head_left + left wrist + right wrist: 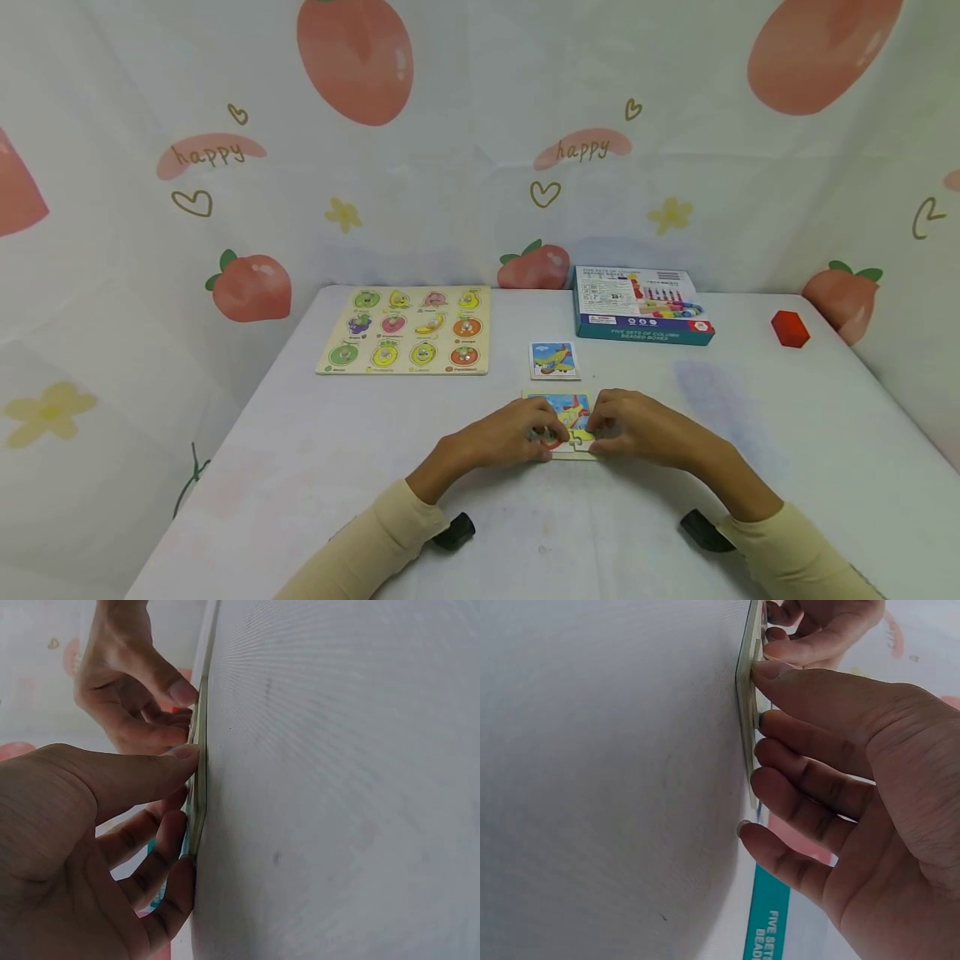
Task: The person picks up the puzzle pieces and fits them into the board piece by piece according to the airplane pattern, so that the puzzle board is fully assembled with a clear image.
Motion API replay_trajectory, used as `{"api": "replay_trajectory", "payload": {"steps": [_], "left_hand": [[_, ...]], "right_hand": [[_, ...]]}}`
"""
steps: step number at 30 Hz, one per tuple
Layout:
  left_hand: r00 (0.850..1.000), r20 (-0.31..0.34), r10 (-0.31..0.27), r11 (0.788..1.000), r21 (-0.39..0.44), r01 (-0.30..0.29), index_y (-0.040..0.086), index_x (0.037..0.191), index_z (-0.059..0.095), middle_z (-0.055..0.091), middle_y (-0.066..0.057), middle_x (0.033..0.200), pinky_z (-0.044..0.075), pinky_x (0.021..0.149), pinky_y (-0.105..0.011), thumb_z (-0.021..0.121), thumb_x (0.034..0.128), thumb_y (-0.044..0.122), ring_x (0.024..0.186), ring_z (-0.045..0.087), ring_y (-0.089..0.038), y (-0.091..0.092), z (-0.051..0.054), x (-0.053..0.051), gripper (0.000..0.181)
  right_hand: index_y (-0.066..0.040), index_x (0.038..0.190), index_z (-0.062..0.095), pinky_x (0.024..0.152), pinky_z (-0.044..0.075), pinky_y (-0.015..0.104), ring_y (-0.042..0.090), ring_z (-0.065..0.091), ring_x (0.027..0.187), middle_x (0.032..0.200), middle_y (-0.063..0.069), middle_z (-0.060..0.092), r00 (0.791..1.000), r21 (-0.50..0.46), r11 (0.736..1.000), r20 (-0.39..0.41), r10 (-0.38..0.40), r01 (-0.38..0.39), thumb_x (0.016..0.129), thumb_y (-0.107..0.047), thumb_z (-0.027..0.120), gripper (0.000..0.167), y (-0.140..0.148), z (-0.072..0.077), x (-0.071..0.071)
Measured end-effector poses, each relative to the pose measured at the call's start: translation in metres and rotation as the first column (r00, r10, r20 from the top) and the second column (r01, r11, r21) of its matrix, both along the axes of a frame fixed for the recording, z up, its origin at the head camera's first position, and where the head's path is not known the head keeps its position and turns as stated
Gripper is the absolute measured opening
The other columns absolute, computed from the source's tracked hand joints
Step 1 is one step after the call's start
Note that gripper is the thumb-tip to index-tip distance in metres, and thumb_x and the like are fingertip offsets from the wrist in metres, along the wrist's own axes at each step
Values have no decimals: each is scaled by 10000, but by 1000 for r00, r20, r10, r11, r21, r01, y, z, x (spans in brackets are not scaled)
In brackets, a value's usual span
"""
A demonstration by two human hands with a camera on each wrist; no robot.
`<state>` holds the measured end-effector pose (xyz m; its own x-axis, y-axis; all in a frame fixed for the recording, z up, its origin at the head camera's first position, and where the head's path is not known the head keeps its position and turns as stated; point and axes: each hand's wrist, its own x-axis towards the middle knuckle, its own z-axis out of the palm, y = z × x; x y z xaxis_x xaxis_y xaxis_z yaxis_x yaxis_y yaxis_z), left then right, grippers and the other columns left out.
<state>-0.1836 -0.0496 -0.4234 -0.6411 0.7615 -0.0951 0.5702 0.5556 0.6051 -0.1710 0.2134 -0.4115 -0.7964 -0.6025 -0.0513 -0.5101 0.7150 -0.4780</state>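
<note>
A small jigsaw puzzle (pixel 567 407) with an airplane picture lies in a pale frame in front of the person in the head view. The left hand (pixel 517 433) bends over its lower left part, thumb at the near edge and fingertips on top, pinching a piece there. Opposite it, the right hand (pixel 641 427) pinches the lower right piece (pixel 583 442) between thumb and fingers. In the right wrist view, the right thumb (pixel 772 671) presses at the edge of the puzzle. Fingers hide part of the picture. Just behind the puzzle lies an airplane picture card (pixel 553 361).
A fruit picture board (pixel 401 372) lies at the back left. At the back right are a box with a teal side (pixel 645 333) and a red hexagonal block (pixel 791 329). Dark wrist devices (pixel 454 531) hang under the sleeves. A printed cloth (pixel 465 200) stands behind the table.
</note>
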Motion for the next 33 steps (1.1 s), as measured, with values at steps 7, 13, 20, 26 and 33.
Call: {"api": "replay_trajectory", "payload": {"steps": [7, 13, 20, 26, 33], "left_hand": [[1000, 6, 0, 1000, 4, 0, 191, 1246, 779, 645, 37, 1255, 455, 1012, -258, 753, 991, 148, 1121, 540, -69, 0, 1, 0, 260], [1000, 10, 5, 1000, 2, -5, 196, 1247, 777, 638, 40, 1264, 459, 1016, -257, 751, 993, 153, 1134, 535, -73, 0, 1, 1, 259], [1000, 14, 9, 1000, 2, -9, 195, 1231, 782, 638, 42, 1248, 462, 1002, -248, 763, 986, 152, 1117, 538, -65, 0, 2, 1, 250], [1000, 18, 9, 1000, 1, -9, 187, 1243, 780, 637, 29, 1264, 465, 1004, -250, 758, 989, 149, 1127, 539, -77, 0, 2, 1, 258], [1000, 21, 8, 1000, -7, -8, 228, 1315, 755, 625, 52, 1273, 466, 989, -239, 752, 997, 164, 1129, 524, -58, 0, -1, 0, 324]], "right_hand": [[-181, 1024, 821, 906, 588, 352, 91, 603, 931, 989, -116, 676, 1000, -11, 1000, 12, 11, -11, 888, -299, 871, 187, 0, 1, 0], [-183, 1022, 821, 890, 586, 336, 89, 601, 919, 966, -123, 668, 1000, -2, 1000, 29, -7, 7, 899, -303, 860, 176, -2, 1, 0], [-192, 1051, 806, 886, 573, 333, 84, 597, 927, 992, -117, 672, 999, -10, 1000, 44, -24, 24, 916, -307, 845, 182, -4, 0, 0], [-173, 1124, 816, 915, 583, 365, 87, 611, 947, 1027, -105, 675, 999, 1, 1000, 41, -11, 10, 925, -321, 836, 249, -4, 0, 0], [-171, 1103, 825, 887, 578, 334, 78, 596, 921, 998, -112, 665, 1000, 0, 1000, 26, 0, 0, 921, -302, 839, 225, -2, -1, -1]]}}
